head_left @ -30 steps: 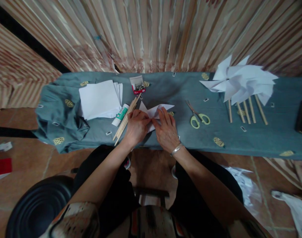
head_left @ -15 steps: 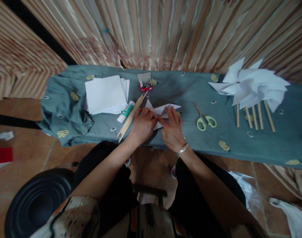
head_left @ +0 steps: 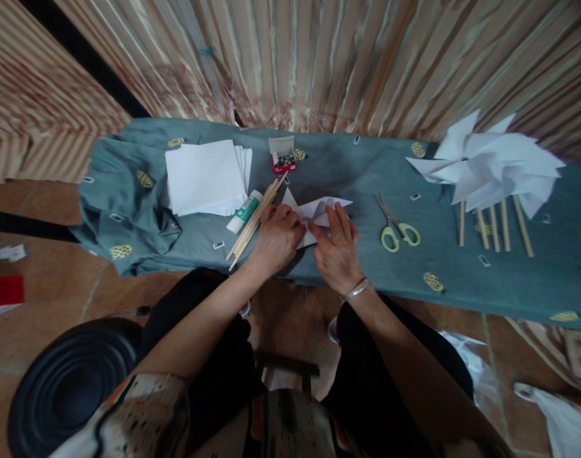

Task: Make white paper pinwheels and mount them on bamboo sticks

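A white paper pinwheel, its blades partly folded, lies on the cloth under both hands. My left hand is closed, with curled fingers gripping its left side near the middle. On the right side, my right hand holds the paper, thumb and forefinger pressed close to the centre and the other fingers bent over a blade. The hands hide the centre. Thin wooden sticks and a green-and-white glue stick lie just left of my left hand. Green-handled scissors rest to the right of my right hand.
A stack of white paper is at the left. An open red box of small metal pins stands behind the pinwheel. Several finished pinwheels on sticks lie at the right. A black stool stands on the floor.
The view has shifted slightly. Both hands stay on the paper pinwheel, and the right thumb and forefinger have moved only a little at its centre.
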{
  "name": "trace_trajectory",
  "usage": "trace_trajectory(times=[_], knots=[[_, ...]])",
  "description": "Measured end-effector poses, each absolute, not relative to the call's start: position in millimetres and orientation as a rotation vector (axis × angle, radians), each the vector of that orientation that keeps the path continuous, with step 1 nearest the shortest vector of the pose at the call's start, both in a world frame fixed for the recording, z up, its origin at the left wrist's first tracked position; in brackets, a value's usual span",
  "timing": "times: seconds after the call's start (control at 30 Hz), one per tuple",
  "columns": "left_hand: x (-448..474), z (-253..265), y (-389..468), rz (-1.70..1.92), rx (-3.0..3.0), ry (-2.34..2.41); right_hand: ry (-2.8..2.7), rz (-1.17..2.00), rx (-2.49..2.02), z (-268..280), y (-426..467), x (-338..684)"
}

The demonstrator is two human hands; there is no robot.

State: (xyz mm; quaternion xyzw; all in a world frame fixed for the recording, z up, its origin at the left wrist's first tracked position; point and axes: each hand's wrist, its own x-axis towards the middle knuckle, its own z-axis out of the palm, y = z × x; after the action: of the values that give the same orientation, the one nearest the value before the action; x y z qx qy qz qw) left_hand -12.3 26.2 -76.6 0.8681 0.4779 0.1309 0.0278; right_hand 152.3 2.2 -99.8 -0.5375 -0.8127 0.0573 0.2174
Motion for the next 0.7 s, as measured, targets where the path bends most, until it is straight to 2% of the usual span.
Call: trace_trajectory(times=[0.7], knots=[[-17, -71, 9, 0.646, 2.426, 1.524, -2.272, 0.188, -1.500, -101, 0, 151]])
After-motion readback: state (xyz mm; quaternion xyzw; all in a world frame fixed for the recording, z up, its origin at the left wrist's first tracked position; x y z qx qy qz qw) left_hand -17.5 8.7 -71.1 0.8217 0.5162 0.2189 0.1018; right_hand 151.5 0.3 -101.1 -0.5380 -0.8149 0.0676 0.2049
